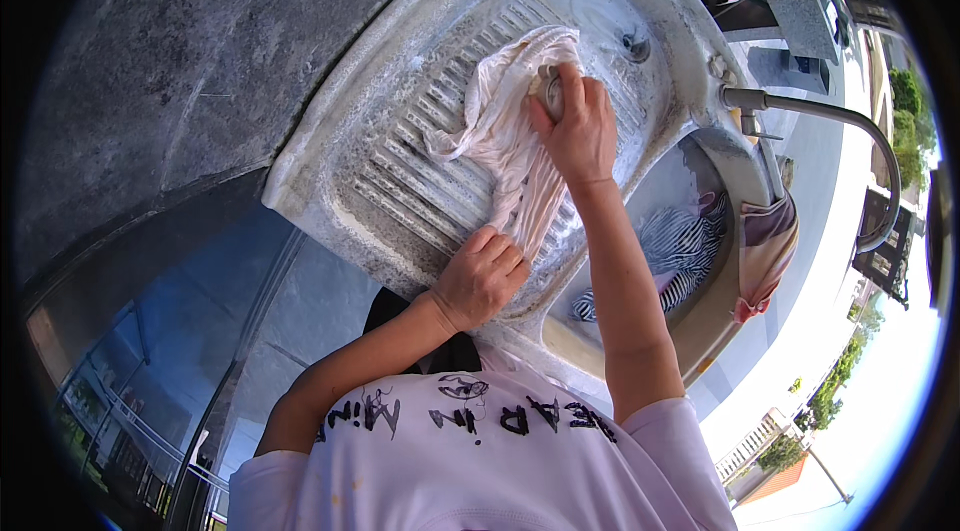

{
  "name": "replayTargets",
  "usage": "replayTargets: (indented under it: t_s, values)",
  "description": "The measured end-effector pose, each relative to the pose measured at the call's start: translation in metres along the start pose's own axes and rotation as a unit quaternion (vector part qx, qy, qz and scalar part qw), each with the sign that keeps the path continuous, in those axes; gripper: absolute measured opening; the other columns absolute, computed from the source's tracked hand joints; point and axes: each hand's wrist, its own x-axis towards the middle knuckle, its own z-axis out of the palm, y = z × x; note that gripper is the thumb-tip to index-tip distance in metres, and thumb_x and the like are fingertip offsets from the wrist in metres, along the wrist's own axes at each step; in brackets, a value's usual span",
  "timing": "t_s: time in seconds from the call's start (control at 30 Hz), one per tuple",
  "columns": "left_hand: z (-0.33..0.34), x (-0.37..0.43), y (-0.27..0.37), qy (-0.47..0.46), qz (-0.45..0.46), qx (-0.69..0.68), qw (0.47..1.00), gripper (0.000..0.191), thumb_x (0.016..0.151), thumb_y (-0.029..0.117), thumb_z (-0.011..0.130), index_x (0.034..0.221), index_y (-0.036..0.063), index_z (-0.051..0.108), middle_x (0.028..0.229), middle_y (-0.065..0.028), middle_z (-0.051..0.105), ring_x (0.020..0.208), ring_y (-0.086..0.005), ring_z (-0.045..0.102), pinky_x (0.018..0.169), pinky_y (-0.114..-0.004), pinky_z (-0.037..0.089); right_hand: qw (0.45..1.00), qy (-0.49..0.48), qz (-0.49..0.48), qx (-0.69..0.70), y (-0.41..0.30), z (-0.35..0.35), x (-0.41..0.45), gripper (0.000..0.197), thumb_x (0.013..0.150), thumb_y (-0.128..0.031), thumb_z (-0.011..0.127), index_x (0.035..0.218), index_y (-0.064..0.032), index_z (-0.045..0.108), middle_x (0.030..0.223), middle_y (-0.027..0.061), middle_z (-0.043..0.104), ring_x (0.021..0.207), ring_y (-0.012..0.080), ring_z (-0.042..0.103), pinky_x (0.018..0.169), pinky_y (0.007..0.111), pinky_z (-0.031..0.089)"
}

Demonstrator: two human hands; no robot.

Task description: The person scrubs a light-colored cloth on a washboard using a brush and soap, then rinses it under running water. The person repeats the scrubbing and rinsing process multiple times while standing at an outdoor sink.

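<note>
A wet, pale pink cloth garment (517, 125) lies stretched over the ribbed washboard of a stone laundry sink (360, 148). My left hand (484, 279) is closed on its near end, at the sink's front edge. Farther up, my right hand (581, 129) grips what looks like a small scrubbing brush (553, 94), pressed against the cloth's upper part. The brush's underside is mostly hidden. Bunched folds spread left of the brush, and longer creases run down toward my left hand.
In the round basin (712, 283) at the right lies black-and-white striped cloth (682, 246). A curved metal faucet (847, 114) rises beside the sink, and a rag (766, 253) hangs over the basin's rim. The drain (636, 47) is at the far end. A dark stone slab (172, 65) adjoins on the left.
</note>
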Motion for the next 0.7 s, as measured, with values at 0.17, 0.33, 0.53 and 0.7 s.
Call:
replayTargets:
  t_s: [0.17,0.33,0.53,0.7]
  values:
    - [-0.002,0.006,0.0,0.018,0.026,0.033,0.999,0.028,0.083,0.013,0.057,0.106,-0.0004,0.065,0.102,-0.0108,0.064,0.1,-0.0256,0.062,0.101,-0.042,0.044,1.0,-0.019,0.004,-0.011,0.001,-0.011,0.029,0.046,0.079,-0.035,0.077,0.113,-0.0103,0.058,0.09,0.0179,0.061,0.083,0.0367,0.062,0.074,0.047,0.052]
    - [-0.003,-0.021,-0.008,0.002,0.021,0.019,1.0,0.037,0.085,0.013,0.055,0.116,-0.005,0.065,0.117,-0.0149,0.065,0.118,-0.0291,0.06,0.111,-0.044,0.04,0.991,-0.095,-0.066,0.066,-0.075,-0.039,-0.08,0.053,0.078,-0.026,0.078,0.124,-0.0098,0.058,0.104,0.0138,0.058,0.096,0.0333,0.06,0.083,0.043,0.051]
    - [-0.003,-0.014,-0.002,-0.016,0.014,0.01,1.0,0.032,0.086,0.014,0.055,0.111,-0.002,0.066,0.122,-0.0146,0.064,0.124,-0.0279,0.057,0.113,-0.043,0.038,0.997,-0.013,0.036,-0.064,0.022,0.0,0.038,0.044,0.083,-0.039,0.074,0.113,-0.0088,0.06,0.092,0.0182,0.061,0.084,0.0353,0.063,0.074,0.046,0.052]
    - [-0.007,-0.021,-0.006,-0.006,0.009,0.03,0.999,0.032,0.086,0.015,0.055,0.111,-0.002,0.066,0.124,-0.0142,0.063,0.124,-0.0282,0.057,0.112,-0.043,0.039,0.991,-0.09,-0.057,0.082,-0.053,-0.032,-0.035,0.053,0.081,-0.032,0.078,0.123,-0.0073,0.057,0.099,0.0164,0.058,0.089,0.0358,0.06,0.078,0.045,0.051]
